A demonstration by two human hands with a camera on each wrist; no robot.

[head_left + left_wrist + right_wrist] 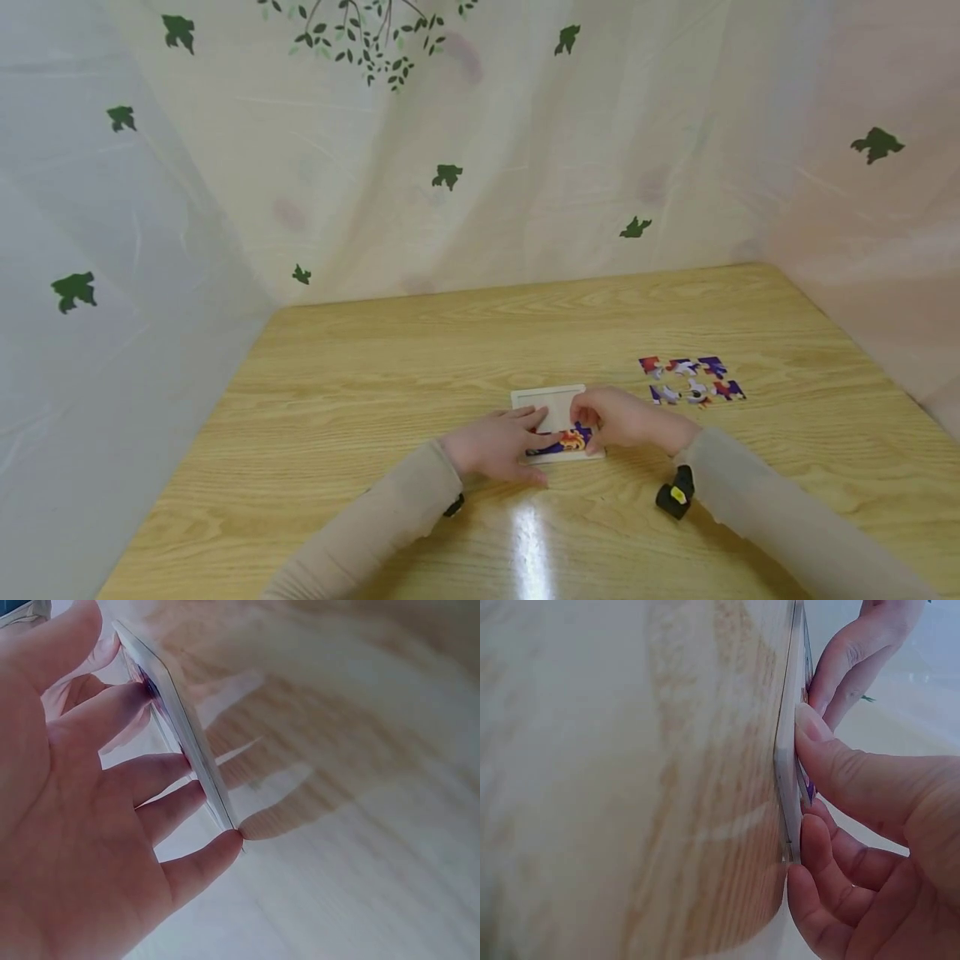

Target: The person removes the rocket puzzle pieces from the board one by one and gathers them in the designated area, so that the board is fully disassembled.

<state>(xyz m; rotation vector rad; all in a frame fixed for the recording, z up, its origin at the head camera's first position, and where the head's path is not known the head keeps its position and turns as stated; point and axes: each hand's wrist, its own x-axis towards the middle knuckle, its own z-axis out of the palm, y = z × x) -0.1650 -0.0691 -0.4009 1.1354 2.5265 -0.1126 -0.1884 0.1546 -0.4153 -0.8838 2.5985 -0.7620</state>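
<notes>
A white puzzle frame point(548, 390) lies on the table, with purple and orange pieces point(564, 442) along its near side. My left hand point(498, 447) rests on its left part, fingers spread; in the left wrist view the fingertips of that hand point(90, 802) touch the frame point(187, 724). At the right side, my right hand point(618, 418) pinches a purple piece between thumb and curled fingers. The right wrist view shows this piece point(807, 787) slightly tilted against the frame point(786, 761), beside the thumb of the right hand point(870, 817). The fingers partly hide the pieces.
Several loose puzzle pieces point(696, 390) lie in two rows on the wooden table point(375, 358), beyond and right of my right hand. A pale curtain point(510, 217) with green leaf shapes stands behind the table and along its sides.
</notes>
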